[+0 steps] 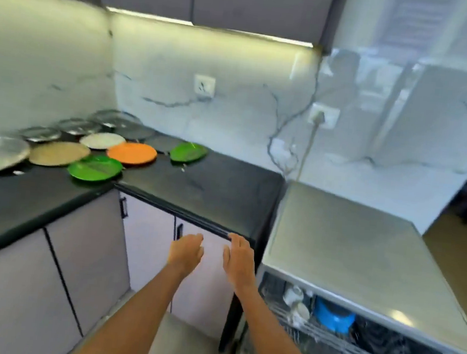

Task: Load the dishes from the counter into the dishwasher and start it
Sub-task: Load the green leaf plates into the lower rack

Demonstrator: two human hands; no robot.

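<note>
home kitchen | black countertop (197, 184) w/ plates (132, 152) | marble backsplash (232, 114) | cabinets (91, 248) | open dishwasher (345, 273) | wall sockets (204, 85)

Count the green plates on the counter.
2. One green plate sits at the counter's front edge, just left of the inner corner, beside the orange plate. The other green plate is farther right, near the backsplash. None looks hidden.

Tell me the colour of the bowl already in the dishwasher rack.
Blue bowl; head view, only one.
</note>
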